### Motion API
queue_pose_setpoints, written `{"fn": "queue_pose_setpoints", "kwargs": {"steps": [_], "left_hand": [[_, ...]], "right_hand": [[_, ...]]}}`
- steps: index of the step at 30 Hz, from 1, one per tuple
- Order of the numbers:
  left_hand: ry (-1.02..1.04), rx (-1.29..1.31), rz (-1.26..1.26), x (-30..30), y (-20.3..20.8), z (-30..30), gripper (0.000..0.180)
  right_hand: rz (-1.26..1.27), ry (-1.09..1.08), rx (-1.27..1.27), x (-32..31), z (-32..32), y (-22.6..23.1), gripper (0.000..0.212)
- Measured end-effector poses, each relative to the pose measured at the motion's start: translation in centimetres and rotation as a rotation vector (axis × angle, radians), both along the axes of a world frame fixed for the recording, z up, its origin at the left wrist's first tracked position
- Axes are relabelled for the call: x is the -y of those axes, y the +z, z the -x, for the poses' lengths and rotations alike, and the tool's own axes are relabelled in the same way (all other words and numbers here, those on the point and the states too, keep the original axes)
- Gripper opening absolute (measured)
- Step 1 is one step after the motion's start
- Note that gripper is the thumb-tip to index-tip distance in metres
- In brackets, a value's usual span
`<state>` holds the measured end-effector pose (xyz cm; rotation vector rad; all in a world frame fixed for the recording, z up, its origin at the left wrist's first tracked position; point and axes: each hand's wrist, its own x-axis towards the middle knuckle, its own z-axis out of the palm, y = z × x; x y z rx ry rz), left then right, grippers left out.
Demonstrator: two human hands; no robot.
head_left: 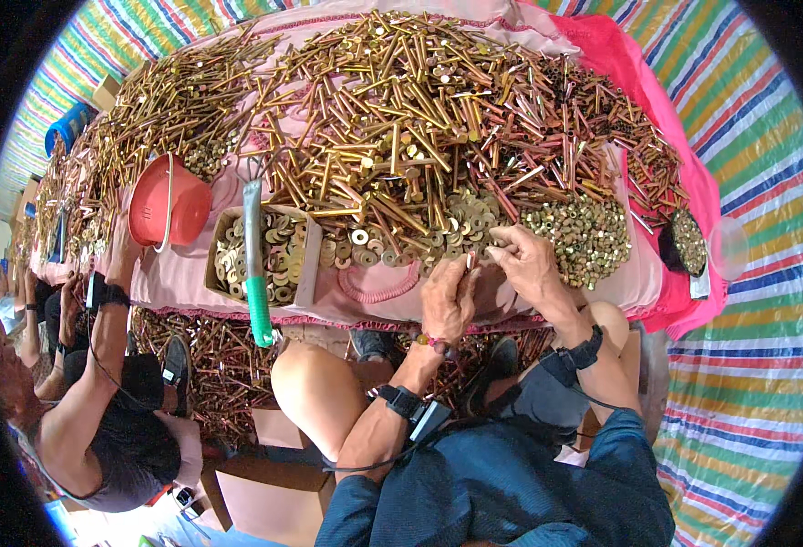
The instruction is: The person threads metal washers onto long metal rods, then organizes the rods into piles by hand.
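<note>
Both of my hands meet over the near edge of the pink-covered table. My left hand is closed, thumb and fingers pressed together, with a small bright spot at the tips; what it pinches is too small to tell. Close beside it on the right, my right hand also pinches with thumb and forefinger, and any piece in it is hidden. Loose flat washers lie just beyond my fingertips. To the right of my right hand spreads a pile of small brassy nuts. Behind them rises a large heap of long yellowish bolts.
An open box of washers stands left of my hands, a green-handled tool leaning across it. Further left are a red bucket and a co-worker's arm. A dark container of nuts sits right. More bolts lie below the table.
</note>
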<state>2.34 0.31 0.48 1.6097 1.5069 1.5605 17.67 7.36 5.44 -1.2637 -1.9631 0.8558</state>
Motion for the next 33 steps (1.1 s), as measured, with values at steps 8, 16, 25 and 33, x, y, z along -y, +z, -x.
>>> {"fn": "queue_pose_setpoints", "kwargs": {"steps": [8,16,25,33], "left_hand": [[0.003,0.016,-0.063,0.0,0.3,-0.2,0.021],[0.01,0.012,-0.082,-0.1,0.1,-0.3,0.022],[0.013,0.0,-0.084,-0.3,-0.4,-0.4,0.02],[0.0,0.042,-0.049,-0.1,-0.1,-0.3,0.027]], "right_hand": [[-0.227,-0.186,0.279,-4.3,0.5,-0.1,0.027],[-0.257,-0.115,0.454,-5.9,0.3,0.9,0.023],[-0.296,-0.092,0.442,-5.7,0.6,0.8,0.02],[0.259,-0.045,-0.375,-1.2,1.5,4.8,0.041]]}}
